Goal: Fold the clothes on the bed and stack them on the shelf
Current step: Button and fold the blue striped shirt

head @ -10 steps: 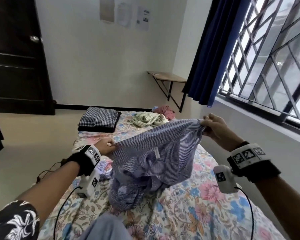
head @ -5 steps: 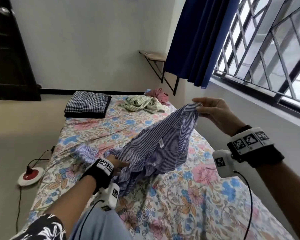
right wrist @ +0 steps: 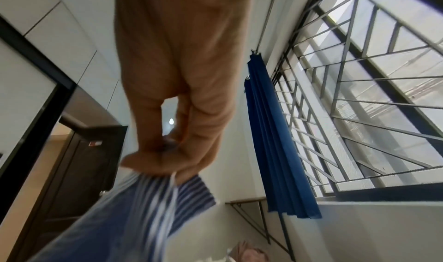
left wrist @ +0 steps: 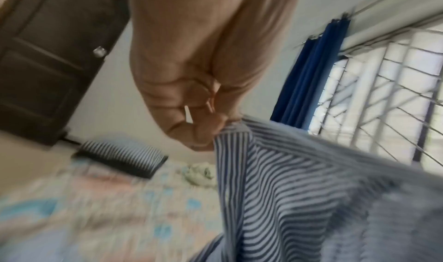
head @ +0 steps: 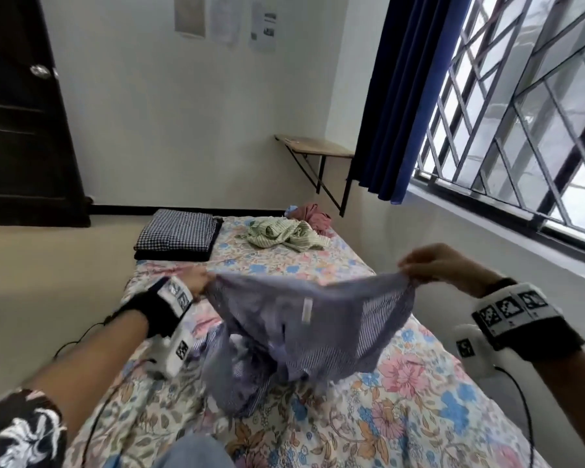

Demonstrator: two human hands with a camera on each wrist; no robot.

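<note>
A blue-and-white striped shirt (head: pixel 304 325) hangs spread between my two hands above the floral bed (head: pixel 402 417). My left hand (head: pixel 200 282) pinches its left corner, seen close in the left wrist view, where the fingers (left wrist: pixel 206 131) curl onto the striped shirt (left wrist: pixel 299 199). My right hand (head: pixel 419 261) grips the right corner, and the right wrist view shows the fingers (right wrist: pixel 167 163) closed over the shirt (right wrist: pixel 134 209). The shirt's lower part sags onto the bed, blurred. A wooden wall shelf (head: pixel 314 146) hangs at the far corner.
A folded checked cloth (head: pixel 179 233) lies on a dark stack at the bed's far left. A crumpled green striped garment (head: pixel 281 236) and a pink one (head: pixel 313 214) lie at the far end. Blue curtain (head: pixel 402 96) and barred window on the right; dark door (head: pixel 21 113) on the left.
My left hand has risen from low on the bed to the shirt's left corner and pulled outward. The right hand has dropped a little, so the shirt now stretches level between both hands.
</note>
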